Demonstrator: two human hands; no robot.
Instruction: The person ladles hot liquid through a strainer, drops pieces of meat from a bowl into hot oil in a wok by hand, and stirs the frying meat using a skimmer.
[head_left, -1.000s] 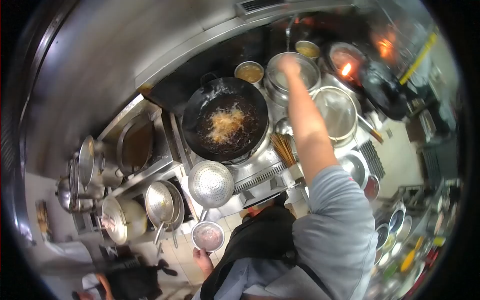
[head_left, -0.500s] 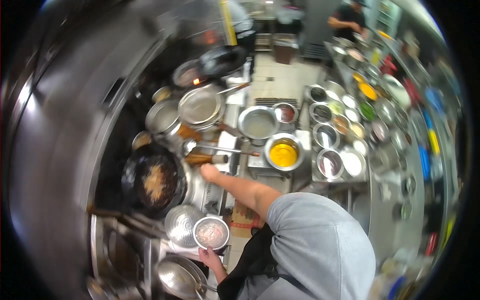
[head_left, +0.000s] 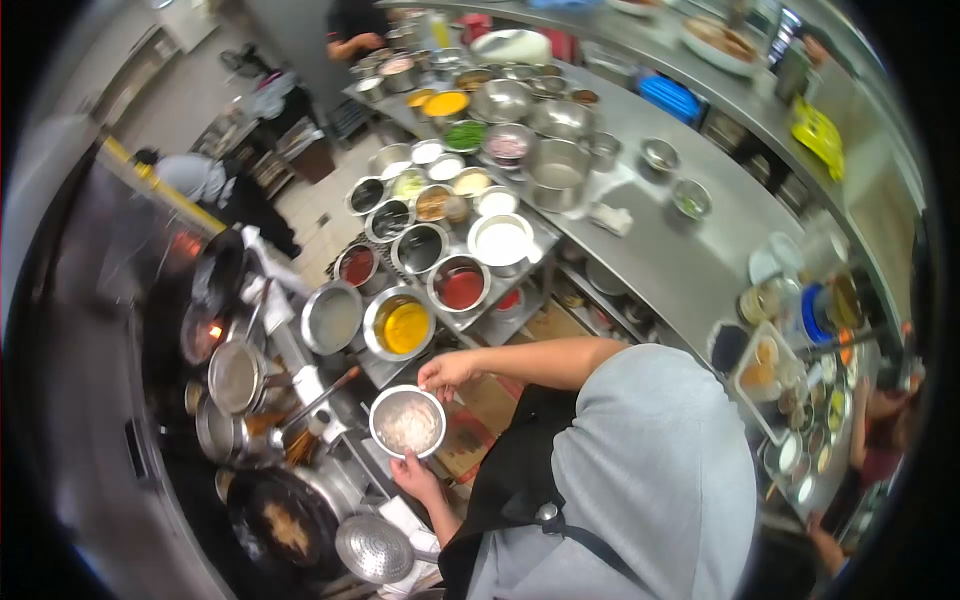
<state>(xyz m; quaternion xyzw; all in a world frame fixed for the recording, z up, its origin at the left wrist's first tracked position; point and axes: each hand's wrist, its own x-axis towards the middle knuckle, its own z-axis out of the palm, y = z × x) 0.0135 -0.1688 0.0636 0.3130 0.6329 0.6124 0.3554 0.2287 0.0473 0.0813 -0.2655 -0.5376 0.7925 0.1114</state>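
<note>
A small metal bowl (head_left: 380, 425) with pale pinkish pieces of food (head_left: 410, 428) in it is held in front of my apron. My left hand (head_left: 411, 474) grips its near rim. At the opposite side, my right hand (head_left: 449, 371) has its fingers bent closed at the rim; their exact hold is partly hidden. Below and left of the bowl, a dark wok (head_left: 250, 510) on the stove holds browned food (head_left: 287, 527). A perforated metal strainer (head_left: 373, 549) lies beside the wok.
A pot of yellow liquid (head_left: 404, 327) and one of cloudy liquid (head_left: 332, 318) stand beyond my hands. Several ingredient containers fill the side table, including red sauce (head_left: 462, 288). A long counter (head_left: 680, 240) runs on the right. One person (head_left: 205, 180) bends at far left; others are partly visible.
My right hand has left the stove edge near the wooden-handled tools and come to the bowl's rim. The bowl has lifted away from the strainer, and my view has swung right.
</note>
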